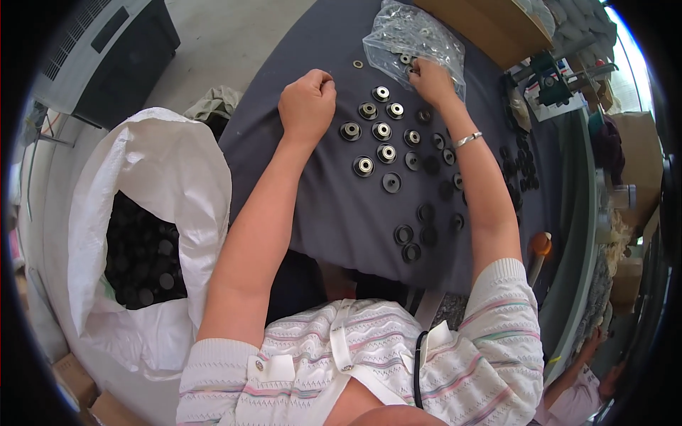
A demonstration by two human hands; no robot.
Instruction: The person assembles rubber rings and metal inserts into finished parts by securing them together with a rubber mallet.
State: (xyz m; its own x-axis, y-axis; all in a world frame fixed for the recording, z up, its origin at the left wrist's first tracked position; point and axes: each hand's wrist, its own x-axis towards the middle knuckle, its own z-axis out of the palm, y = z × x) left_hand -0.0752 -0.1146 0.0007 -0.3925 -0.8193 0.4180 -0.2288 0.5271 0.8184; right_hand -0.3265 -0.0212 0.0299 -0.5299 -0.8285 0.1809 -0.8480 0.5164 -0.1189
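Observation:
My right hand (432,79) reaches to the mouth of a clear plastic bag (408,28) full of small metal rings, at the far side of the table. Its fingertips pinch together beside the rings; what is between them is hidden. My left hand (309,103) hovers over the dark cloth with its fingers curled closed, and its contents do not show. Between my hands stand several round black plastic parts (382,131) with shiny metal bearings seated on them. Nearer me, a black part (391,182) shows a bare centre post. A loose metal ring (357,64) lies left of the bag.
More black round parts (403,234) lie near the front and right of the cloth. On my left stands a white sack (153,142) of black pieces. A cardboard box (490,28), a green metal device (550,79) and an orange-handled tool (541,243) line the right; another person (575,397) is lower right.

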